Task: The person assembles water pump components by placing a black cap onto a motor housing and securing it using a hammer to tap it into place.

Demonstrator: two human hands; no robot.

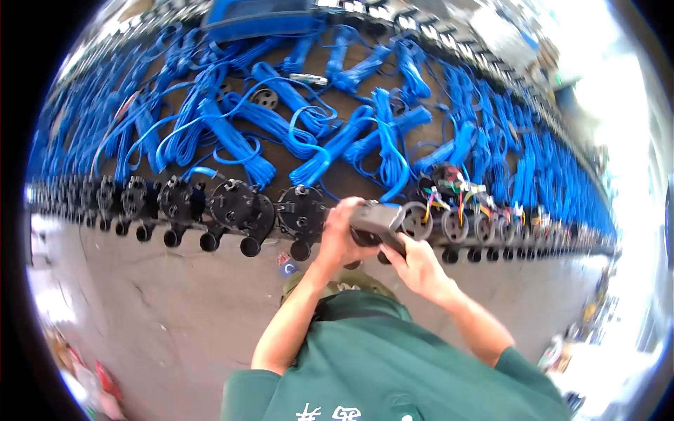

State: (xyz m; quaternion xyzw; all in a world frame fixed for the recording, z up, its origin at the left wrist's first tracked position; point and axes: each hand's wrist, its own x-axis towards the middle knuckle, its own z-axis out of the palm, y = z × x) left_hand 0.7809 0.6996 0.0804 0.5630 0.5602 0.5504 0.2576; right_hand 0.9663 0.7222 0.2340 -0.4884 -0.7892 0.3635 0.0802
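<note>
My right hand (421,270) is closed round the handle of a dark grey, blocky hand tool (379,216), its exact kind unclear. The tool's head lies over a round black part at the bench's near edge. From the left, my left hand (340,235) is curled about that black part, fingers bent round its side beneath the tool head; the tool hides most of it. Just left stands another black round housing (302,210) with a short tube below. On the right sits an open round housing (416,221), close to the tool's end.
Coiled bundles of blue cable (239,144) cover the long bench. A blue bin (258,19) stands at its far side. Open housings with coloured wires (460,193) continue along the near edge at right. Grey floor (182,309) lies below.
</note>
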